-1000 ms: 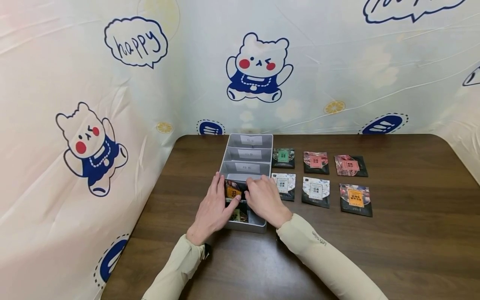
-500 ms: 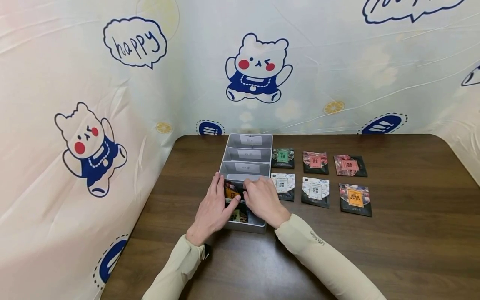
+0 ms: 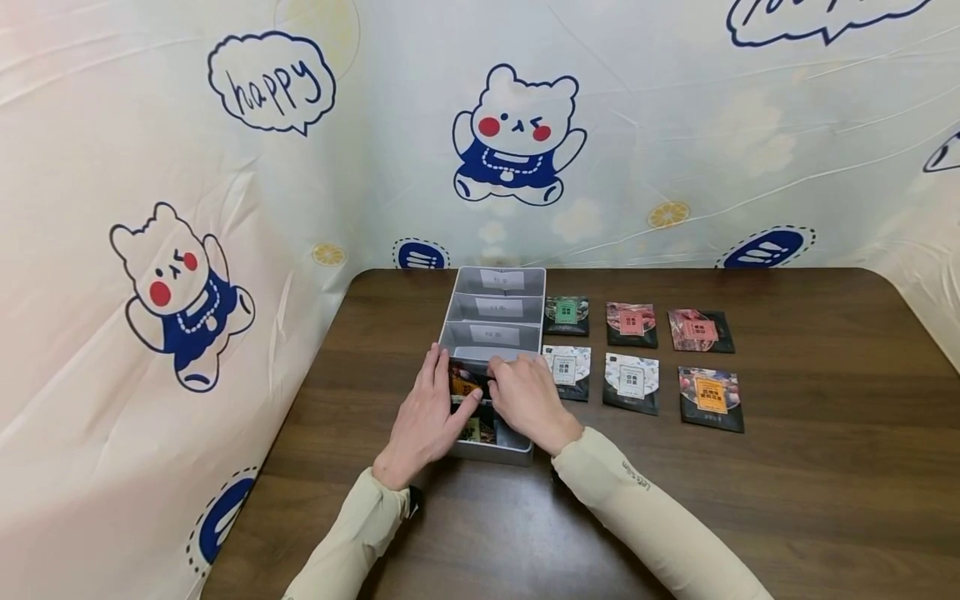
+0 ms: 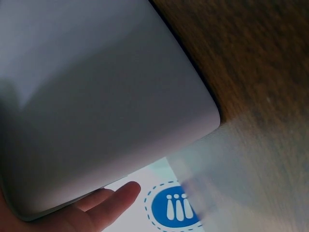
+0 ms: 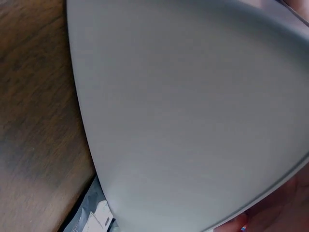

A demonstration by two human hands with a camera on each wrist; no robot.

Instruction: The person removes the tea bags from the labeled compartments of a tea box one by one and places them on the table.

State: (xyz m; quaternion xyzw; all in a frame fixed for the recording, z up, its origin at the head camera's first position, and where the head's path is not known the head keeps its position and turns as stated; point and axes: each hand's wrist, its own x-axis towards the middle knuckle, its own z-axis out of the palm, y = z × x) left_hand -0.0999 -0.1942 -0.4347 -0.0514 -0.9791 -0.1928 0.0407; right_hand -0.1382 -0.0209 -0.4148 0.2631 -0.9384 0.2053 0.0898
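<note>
A long grey divided box [image 3: 531, 454] stands on the table in the head view. Inside its second compartment from the front is a black tea sachet with an orange label [image 3: 463, 380]. My left hand [image 3: 429, 417] lies along the box's left side, fingers fairly straight at the outer wall and thumb reaching over the sachet. Curled fingers of my right hand [image 3: 528, 398] pinch this sachet near its right edge; the fingertips are partly hidden. A green-labelled sachet [image 3: 472, 430] lies in the front compartment. Both wrist views mostly show the box's outer walls, with a few fingers at the rim.
Right of the box, sachets lie in two rows: green [image 3: 567, 313], red [image 3: 632, 323] and another red [image 3: 702, 331] behind; white [image 3: 567, 372], another white [image 3: 632, 383] and orange [image 3: 711, 398] in front. The three rear compartments carry paper labels [image 3: 495, 335]. Printed cloth [image 3: 615, 167] surrounds the table.
My right hand shifts very slightly left at the sachet, which tilts a little in its compartment. The left hand and the box stay in place.
</note>
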